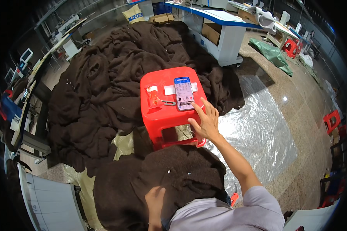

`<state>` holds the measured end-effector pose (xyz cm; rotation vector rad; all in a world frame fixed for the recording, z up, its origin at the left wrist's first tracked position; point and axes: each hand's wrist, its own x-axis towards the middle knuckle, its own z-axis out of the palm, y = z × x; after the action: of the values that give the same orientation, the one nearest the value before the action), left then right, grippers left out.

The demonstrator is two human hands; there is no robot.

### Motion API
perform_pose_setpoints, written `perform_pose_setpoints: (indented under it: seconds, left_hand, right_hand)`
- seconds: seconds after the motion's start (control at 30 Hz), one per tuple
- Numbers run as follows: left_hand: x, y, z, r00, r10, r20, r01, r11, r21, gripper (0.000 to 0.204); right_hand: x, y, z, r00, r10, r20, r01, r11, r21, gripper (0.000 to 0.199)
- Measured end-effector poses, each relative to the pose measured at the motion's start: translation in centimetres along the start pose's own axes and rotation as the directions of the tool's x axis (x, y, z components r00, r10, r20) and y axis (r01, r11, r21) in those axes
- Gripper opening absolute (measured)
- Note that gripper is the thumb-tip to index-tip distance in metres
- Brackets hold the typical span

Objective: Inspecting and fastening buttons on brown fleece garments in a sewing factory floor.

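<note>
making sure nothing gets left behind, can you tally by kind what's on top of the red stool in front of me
phone: 1
clear packet with orange-red contents: 1
small grey snips: 1
white strip, seemingly one piece passing under the phone: 1
total: 4

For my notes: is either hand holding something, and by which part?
The right hand, at the lit rectangular smartphone, holds nothing. Whether the left hand grips the dark brown fuzzy fabric is unclear.
</note>
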<state>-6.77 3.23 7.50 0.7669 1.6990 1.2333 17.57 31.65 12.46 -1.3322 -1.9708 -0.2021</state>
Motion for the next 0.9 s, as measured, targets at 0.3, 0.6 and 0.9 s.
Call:
perform_pose_setpoints:
  seconds: [0.3,0.6,0.9]
  left_hand:
    - [0.1,5.5,-0.1,0.973,0.232,-0.020,-0.231,0.971,0.056,0.010]
    - [0.6,5.4,-5.2,0.961,0.190,0.199,-0.257,0.882,0.396,0.014]
    - [-1.2,6.3,-6.0,0.987,0.021,0.160,-0.026,0.999,0.028,0.011]
  right_hand:
    - [-10.4,-10.7,-6.4,0.671,-0.587,0.452,0.111,0.682,0.723,0.052]
    - [-11.3,-7.8,-7.4,0.786,-0.356,0.505,-0.071,0.759,0.647,0.037]
    - [-9.0,-5.3,-8.9,0.724,-0.281,0.630,-0.235,0.758,0.608,0.041]
